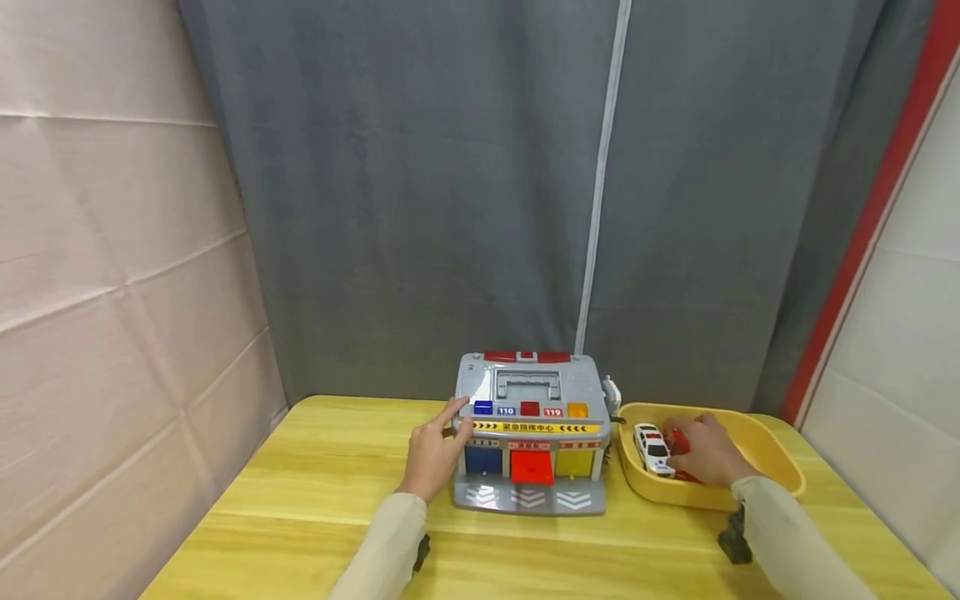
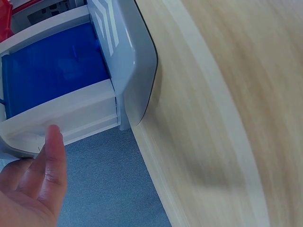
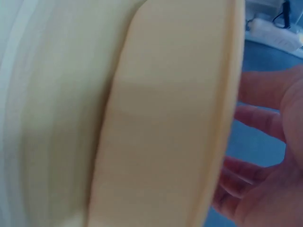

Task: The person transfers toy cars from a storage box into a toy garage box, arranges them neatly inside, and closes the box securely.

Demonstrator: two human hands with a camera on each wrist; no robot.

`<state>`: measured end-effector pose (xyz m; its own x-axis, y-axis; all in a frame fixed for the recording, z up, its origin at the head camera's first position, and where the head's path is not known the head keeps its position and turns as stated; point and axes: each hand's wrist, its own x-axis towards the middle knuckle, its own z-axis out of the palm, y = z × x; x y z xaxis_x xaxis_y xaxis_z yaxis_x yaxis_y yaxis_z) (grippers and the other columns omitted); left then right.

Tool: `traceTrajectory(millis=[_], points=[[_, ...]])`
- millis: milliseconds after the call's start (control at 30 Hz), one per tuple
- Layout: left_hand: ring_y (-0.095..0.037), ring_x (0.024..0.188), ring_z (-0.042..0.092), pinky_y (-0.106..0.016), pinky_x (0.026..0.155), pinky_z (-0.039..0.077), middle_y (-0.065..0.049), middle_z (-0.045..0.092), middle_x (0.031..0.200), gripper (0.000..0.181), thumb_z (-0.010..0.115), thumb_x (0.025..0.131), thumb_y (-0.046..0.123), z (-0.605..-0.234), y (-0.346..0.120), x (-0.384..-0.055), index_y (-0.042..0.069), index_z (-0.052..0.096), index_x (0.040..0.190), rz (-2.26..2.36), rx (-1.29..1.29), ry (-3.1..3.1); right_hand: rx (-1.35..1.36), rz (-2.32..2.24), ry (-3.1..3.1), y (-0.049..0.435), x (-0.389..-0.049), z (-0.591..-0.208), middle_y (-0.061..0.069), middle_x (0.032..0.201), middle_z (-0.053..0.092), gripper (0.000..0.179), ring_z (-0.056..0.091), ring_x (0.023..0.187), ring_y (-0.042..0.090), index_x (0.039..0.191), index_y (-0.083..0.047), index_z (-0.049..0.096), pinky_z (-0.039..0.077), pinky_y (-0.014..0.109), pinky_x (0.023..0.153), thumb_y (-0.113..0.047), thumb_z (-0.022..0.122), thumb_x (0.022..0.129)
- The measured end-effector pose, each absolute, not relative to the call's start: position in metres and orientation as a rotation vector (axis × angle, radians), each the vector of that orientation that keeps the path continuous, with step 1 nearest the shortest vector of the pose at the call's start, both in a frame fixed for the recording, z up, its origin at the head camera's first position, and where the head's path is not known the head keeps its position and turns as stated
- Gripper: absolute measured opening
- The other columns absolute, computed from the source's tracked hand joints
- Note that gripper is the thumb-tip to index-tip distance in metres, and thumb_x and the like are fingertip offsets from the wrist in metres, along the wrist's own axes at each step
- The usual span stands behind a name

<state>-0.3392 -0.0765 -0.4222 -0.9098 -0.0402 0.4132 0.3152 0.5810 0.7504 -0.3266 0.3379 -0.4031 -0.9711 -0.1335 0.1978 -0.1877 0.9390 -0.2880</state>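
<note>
A grey toy garage (image 1: 528,429) with blue, red and yellow doors stands on the table. My left hand (image 1: 435,454) touches its left side, fingers extended; the left wrist view shows that hand (image 2: 35,184) beside the white wall near the blue door (image 2: 57,66). The red door (image 1: 532,467) tilts outward. At the right, my right hand (image 1: 705,450) reaches into a yellow tub (image 1: 780,467), thumb and fingers about a red toy car (image 1: 677,442). A white toy car (image 1: 653,450) lies just left of it. The tub wall (image 3: 165,118) hides the right fingertips, so I cannot tell their grip.
The wooden table (image 1: 337,475) carries garage and tub side by side. Behind it hangs a grey curtain (image 1: 420,208). Pale cloth walls (image 1: 112,292) close off both sides. A white part (image 1: 612,394) sticks out from the garage's right side, close to the tub.
</note>
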Motion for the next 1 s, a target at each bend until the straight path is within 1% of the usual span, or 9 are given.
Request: traceTrajectory(millis=[100, 133, 167, 233, 400, 633, 733, 867, 1000], points=[[-0.035, 0.116, 0.07, -0.048, 0.102, 0.056, -0.008, 0.053, 0.15, 0.039, 0.06, 0.098, 0.04, -0.421, -0.076, -0.339, 0.031, 0.063, 0.136, -1.267, -0.222, -2.421, 0.212, 0.467, -2.95, 0.343, -0.328, -0.406, 0.023, 0.1, 0.059, 0.056, 0.052, 0.097, 0.038, 0.122, 0.002, 0.065, 0.052, 0.057, 0.085, -0.018, 0.084, 0.074], [-0.035, 0.116, 0.07, -0.048, 0.102, 0.056, -0.008, 0.053, 0.15, 0.039, 0.06, 0.098, 0.04, -0.421, -0.076, -0.339, 0.031, 0.063, 0.136, -1.268, -0.223, -2.419, 0.198, 0.473, -2.961, 0.345, -0.329, -0.407, 0.024, 0.101, 0.06, 0.061, 0.052, 0.097, 0.039, 0.127, 0.004, 0.063, 0.052, 0.057, 0.085, -0.019, 0.084, 0.075], [-0.035, 0.115, 0.07, -0.048, 0.102, 0.056, -0.008, 0.054, 0.15, 0.039, 0.06, 0.098, 0.04, -0.421, -0.076, -0.339, 0.031, 0.064, 0.136, -1.267, -0.224, -2.417, 0.19, 0.476, -2.973, 0.347, -0.329, -0.408, 0.023, 0.101, 0.061, 0.06, 0.051, 0.097, 0.038, 0.127, 0.004, 0.063, 0.052, 0.057, 0.085, -0.02, 0.084, 0.076], [-0.034, 0.115, 0.07, -0.048, 0.102, 0.055, -0.009, 0.054, 0.149, 0.039, 0.06, 0.098, 0.04, -0.421, -0.076, -0.339, 0.031, 0.064, 0.136, -1.258, -0.226, -2.42, 0.181, 0.476, -2.981, 0.35, -0.33, -0.411, 0.022, 0.1, 0.064, 0.058, 0.051, 0.096, 0.037, 0.126, 0.004, 0.064, 0.052, 0.055, 0.085, -0.02, 0.083, 0.076], [-0.034, 0.116, 0.07, -0.048, 0.102, 0.055, -0.01, 0.055, 0.149, 0.039, 0.06, 0.098, 0.04, -0.422, -0.076, -0.34, 0.03, 0.064, 0.136, -1.254, -0.232, -2.421, 0.214, 0.482, -2.95, 0.356, -0.33, -0.416, 0.019, 0.096, 0.069, 0.046, 0.053, 0.093, 0.035, 0.116, -0.001, 0.069, 0.051, 0.052, 0.082, -0.019, 0.082, 0.076], [-0.035, 0.117, 0.069, -0.049, 0.102, 0.055, -0.01, 0.054, 0.15, 0.04, 0.06, 0.098, 0.04, -0.422, -0.076, -0.339, 0.031, 0.063, 0.136, -1.269, -0.228, -2.419, 0.185, 0.523, -2.952, 0.358, -0.329, -0.419, 0.025, 0.1, 0.066, 0.048, 0.055, 0.093, 0.039, 0.119, -0.001, 0.067, 0.05, 0.06, 0.088, -0.018, 0.082, 0.076], [-0.035, 0.115, 0.07, -0.048, 0.101, 0.056, -0.01, 0.054, 0.15, 0.04, 0.06, 0.098, 0.04, -0.423, -0.076, -0.34, 0.031, 0.063, 0.136, -1.268, -0.225, -2.417, 0.156, 0.539, -2.956, 0.357, -0.33, -0.42, 0.026, 0.102, 0.066, 0.047, 0.056, 0.095, 0.039, 0.119, -0.002, 0.067, 0.049, 0.062, 0.09, -0.018, 0.082, 0.077], [-0.035, 0.113, 0.071, -0.048, 0.1, 0.057, -0.011, 0.054, 0.149, 0.04, 0.06, 0.097, 0.04, -0.423, -0.076, -0.34, 0.03, 0.064, 0.136, -1.266, -0.229, -2.413, 0.165, 0.534, -2.949, 0.356, -0.33, -0.421, 0.03, 0.104, 0.066, 0.047, 0.059, 0.094, 0.043, 0.118, -0.002, 0.068, 0.049, 0.064, 0.089, -0.019, 0.082, 0.076], [-0.034, 0.113, 0.071, -0.048, 0.1, 0.057, -0.011, 0.054, 0.149, 0.039, 0.06, 0.097, 0.039, -0.423, -0.075, -0.34, 0.03, 0.064, 0.136, -1.261, -0.226, -2.413, 0.194, 0.523, -2.933, 0.355, -0.33, -0.423, 0.031, 0.104, 0.067, 0.046, 0.061, 0.094, 0.044, 0.116, -0.003, 0.07, 0.05, 0.064, 0.089, -0.018, 0.081, 0.075]])
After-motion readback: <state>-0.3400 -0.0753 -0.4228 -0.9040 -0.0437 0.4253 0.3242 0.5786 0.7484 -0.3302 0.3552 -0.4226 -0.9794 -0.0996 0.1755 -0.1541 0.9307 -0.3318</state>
